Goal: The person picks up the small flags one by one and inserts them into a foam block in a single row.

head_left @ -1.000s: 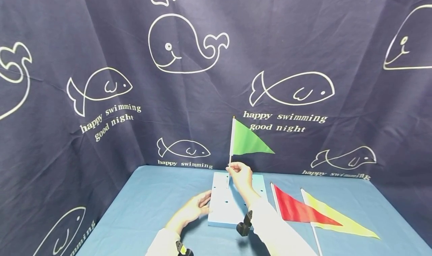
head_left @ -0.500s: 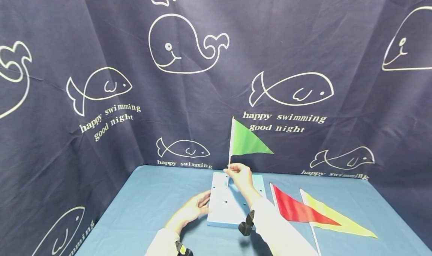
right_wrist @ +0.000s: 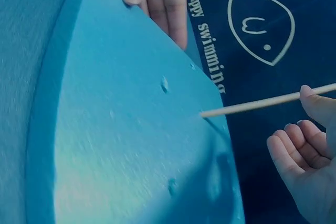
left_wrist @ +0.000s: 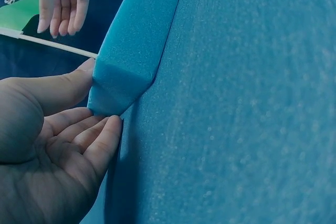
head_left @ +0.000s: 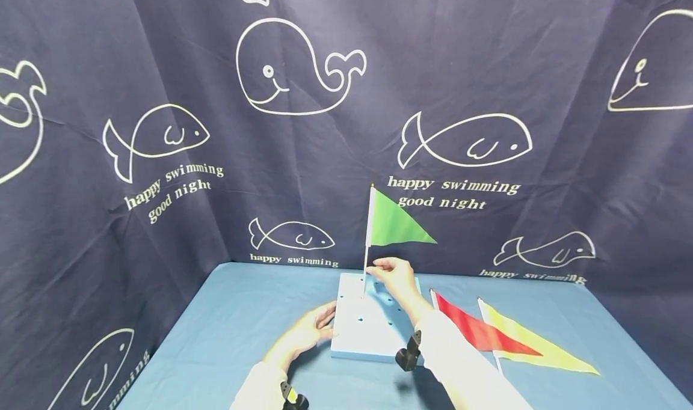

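A green triangular flag (head_left: pixel 397 223) stands upright on its thin stick (right_wrist: pixel 252 106), whose lower end meets a hole in the light-blue foam block (head_left: pixel 357 341). Beside the stick is my right hand (head_left: pixel 399 279), its fingers loosely spread. The left wrist view shows that right hand (left_wrist: pixel 67 3) apart from the stick. My left hand (head_left: pixel 305 330) holds the block's left edge; its thumb lies against the upper face and its fingers (left_wrist: pixel 105 140) touch the side near the bottom. Several small holes dot the block's top.
To the right of the block lie a red flag (head_left: pixel 476 326) and a yellow flag (head_left: pixel 547 344), the red partly over the yellow. A blue cloth (head_left: pixel 216 350) covers the table. Behind hangs a dark curtain (head_left: pixel 325 163) with whale and fish drawings.
My right hand has let go of the flag's stick and moved slightly to the right. The green flag stays upright in the block. My left hand stays at the block's edge.
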Demonstrator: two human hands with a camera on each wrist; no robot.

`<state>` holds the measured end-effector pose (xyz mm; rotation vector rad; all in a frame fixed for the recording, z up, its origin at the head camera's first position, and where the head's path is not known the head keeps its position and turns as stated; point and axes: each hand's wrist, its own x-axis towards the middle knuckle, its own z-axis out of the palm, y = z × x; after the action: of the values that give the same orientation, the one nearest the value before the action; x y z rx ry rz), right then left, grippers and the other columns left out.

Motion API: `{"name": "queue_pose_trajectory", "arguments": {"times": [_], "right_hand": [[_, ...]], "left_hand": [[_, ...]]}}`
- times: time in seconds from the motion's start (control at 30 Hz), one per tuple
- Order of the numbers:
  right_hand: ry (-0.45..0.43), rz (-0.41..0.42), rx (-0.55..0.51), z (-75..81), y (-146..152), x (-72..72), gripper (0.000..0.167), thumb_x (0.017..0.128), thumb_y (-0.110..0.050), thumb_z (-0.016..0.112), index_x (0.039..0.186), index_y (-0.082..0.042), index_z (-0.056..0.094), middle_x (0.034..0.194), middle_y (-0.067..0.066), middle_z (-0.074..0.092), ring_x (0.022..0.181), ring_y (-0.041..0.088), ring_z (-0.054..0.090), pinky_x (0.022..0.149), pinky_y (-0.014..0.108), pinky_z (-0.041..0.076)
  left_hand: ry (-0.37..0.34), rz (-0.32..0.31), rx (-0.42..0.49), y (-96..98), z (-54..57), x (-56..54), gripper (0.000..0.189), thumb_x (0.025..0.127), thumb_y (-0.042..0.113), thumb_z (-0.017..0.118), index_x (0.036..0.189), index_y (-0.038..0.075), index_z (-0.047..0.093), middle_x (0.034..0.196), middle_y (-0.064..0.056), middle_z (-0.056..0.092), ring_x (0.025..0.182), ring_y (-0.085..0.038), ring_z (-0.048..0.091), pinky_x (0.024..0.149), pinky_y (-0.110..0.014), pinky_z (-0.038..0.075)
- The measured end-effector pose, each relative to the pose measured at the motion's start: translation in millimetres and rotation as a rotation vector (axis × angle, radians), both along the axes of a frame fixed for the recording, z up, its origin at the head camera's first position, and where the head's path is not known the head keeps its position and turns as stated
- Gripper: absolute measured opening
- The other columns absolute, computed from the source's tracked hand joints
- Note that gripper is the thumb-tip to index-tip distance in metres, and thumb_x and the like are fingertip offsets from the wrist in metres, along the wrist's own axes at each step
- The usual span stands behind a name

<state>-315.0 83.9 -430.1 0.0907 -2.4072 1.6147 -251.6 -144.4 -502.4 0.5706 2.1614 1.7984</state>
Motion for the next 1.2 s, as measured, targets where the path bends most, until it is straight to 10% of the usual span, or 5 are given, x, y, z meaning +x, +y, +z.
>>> {"name": "queue_pose_trajectory", "arguments": {"times": [0.5,1.2], "right_hand": [[-0.108,0.007,0.047,24.5,40,18.5,0.035,0.079,-0.019,0.079,0.105,0.004,0.072,0.093,0.018,0.074,0.08,0.03,0.073,0.069,0.029,0.061],[-0.136,-0.028,0.041,12.2,94,48.1,0.032,0.082,-0.017,0.076,0.106,0.003,0.071,0.096,0.013,0.074,0.082,0.018,0.07,0.07,0.021,0.059]], "left_hand": [[-0.016,-0.01,0.02,-0.2,-0.7,0.0,0.072,0.087,-0.003,0.062,0.146,-0.014,0.023,0.153,-0.032,0.025,0.142,-0.046,0.023,0.117,-0.053,0.027],[-0.015,-0.019,0.028,-0.6,-0.9,-0.5,0.073,0.087,-0.003,0.062,0.146,-0.015,0.022,0.153,-0.033,0.023,0.142,-0.047,0.022,0.117,-0.055,0.024]]}}
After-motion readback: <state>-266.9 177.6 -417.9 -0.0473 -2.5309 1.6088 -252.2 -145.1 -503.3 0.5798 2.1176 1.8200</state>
